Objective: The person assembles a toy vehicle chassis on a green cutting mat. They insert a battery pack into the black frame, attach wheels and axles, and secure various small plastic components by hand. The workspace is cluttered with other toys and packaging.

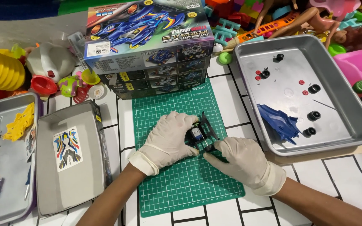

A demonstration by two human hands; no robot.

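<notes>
Both gloved hands, left (168, 140) and right (241, 161), pinching small black chassis (200, 133) over green cutting mat (181, 167); risk: glove slip, loose part popping off.

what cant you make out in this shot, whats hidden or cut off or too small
Head view only:
- Black chassis: mostly covered by the left hand and right hand; its underside and the grip cannot be told.
- Left tray: cut off by the left edge; the small parts in it are too small to identify.
- Blue car body in the metal tray: details too small.
- Toy pile: cut off by the top edge.
</notes>
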